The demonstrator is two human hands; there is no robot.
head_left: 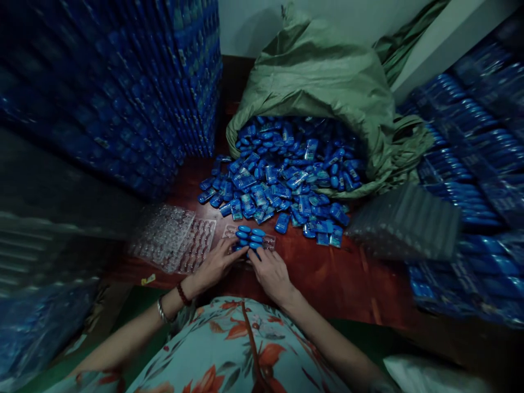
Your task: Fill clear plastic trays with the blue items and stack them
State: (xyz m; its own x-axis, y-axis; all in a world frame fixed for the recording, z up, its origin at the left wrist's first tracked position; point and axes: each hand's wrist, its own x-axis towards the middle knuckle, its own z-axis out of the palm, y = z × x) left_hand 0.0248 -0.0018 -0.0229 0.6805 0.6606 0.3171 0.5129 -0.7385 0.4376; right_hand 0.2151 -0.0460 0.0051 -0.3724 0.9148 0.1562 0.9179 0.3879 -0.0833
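Packs [257,232] sit in the tray [269,242], likely light, stiff, slick; best grasped by their sides. Left hand [218,262] and right hand [270,273] curl at the tray's near side; whether clamped, I cannot tell.

Our red-brown desk [319,278], with a heap of blue packs [262,194] across its middle.
On its glossy top we see the packs spilling from the mouth of a green sack [327,82] at the back; to the left, clear moulded trays [172,240] lying flat and overlapping; nearest us, a smaller clear tray [268,240] bearing blue pieces [257,232] in two columns; to the right, a tilted stack of clear trays [409,224]; and a yellow slip [148,279] by the front-left edge.
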